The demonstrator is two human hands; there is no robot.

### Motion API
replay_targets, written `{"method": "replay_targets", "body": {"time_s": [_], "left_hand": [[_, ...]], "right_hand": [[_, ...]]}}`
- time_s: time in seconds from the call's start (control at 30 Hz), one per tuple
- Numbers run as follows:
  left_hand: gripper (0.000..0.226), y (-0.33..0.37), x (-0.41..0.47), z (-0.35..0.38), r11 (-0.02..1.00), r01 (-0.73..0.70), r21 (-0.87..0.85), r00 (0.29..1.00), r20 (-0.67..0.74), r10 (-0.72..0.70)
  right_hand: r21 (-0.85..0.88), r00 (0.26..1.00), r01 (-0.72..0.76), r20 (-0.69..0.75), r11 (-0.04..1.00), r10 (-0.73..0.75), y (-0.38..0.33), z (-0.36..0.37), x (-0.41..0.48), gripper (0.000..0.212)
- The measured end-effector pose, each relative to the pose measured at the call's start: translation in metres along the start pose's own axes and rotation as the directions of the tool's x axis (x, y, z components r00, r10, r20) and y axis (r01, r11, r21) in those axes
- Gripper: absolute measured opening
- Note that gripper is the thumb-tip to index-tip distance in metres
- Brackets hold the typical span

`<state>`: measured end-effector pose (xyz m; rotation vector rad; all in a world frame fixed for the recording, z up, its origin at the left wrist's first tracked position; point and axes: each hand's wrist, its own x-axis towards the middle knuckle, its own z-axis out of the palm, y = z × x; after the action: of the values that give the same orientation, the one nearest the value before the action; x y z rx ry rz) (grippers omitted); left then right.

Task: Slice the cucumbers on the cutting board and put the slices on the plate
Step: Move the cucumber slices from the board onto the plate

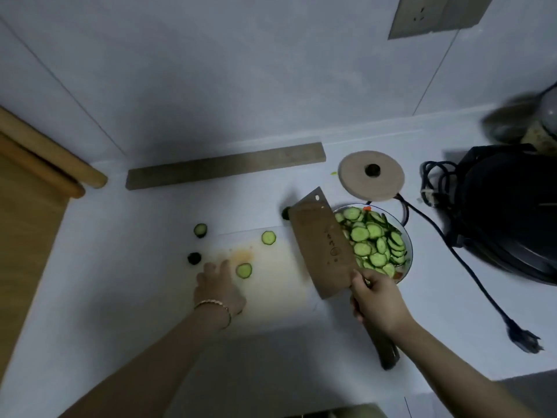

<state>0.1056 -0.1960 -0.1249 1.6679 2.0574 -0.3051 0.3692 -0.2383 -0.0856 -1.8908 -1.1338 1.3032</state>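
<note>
Right hand is gripping the cleaver by its handle, the blade leaning over the plate at its nine o'clock rim. Left hand is resting open on the cutting board, holding nothing. Two slices are lying loose on the board: the far slice at twelve o'clock and the near slice at the left fingertips' three o'clock. The rest are heaping the plate, at the board's three o'clock. Two stub ends are sitting off the board at nine o'clock. The slices are probably handling as thin, wet and limp, so pinching them by the rind seems best.

Left wrist: a thin, gold-toned chain bracelet is worn just behind the left hand.
Links: small pale pieces are seen strung along the band.
Forearms: both are shown bare to the frame's lower edge.
Right hand: shown bare.
</note>
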Motion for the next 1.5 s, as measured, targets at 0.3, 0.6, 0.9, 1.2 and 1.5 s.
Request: {"method": "replay_targets", "body": {"time_s": [0.3,0.6,0.9,1.2,1.5], "left_hand": [[0.071,-0.039,0.006,0.016,0.992,-0.086,-0.092,0.976,0.192,0.103],[0.056,-0.018,0.016,0.023,0.963,-0.135,-0.235,0.987,0.051,0.150],[0.081,-0.009,0.051,0.002,0.964,-0.138,-0.227,0.961,0.206,0.186],[0.071,-0.001,0.052,0.003,0.951,-0.255,-0.177,0.929,0.228,0.291],[0.080,-0.001,0.052,0.001,0.955,-0.256,-0.152,0.933,0.220,0.285]], "right_hand": [[0.054,0.996,-0.084,0.032,0.995,0.082,0.021,0.046,0.025,0.034],[0.139,0.993,-0.120,0.009,0.983,0.119,0.037,0.049,0.030,0.036],[0.185,0.986,-0.153,0.096,0.971,0.137,0.046,0.048,0.034,0.037],[0.119,0.973,-0.151,0.192,0.981,0.126,0.053,0.042,0.032,0.035],[0.076,0.957,-0.174,0.248,0.982,0.151,0.059,0.050,0.007,0.032]]}}
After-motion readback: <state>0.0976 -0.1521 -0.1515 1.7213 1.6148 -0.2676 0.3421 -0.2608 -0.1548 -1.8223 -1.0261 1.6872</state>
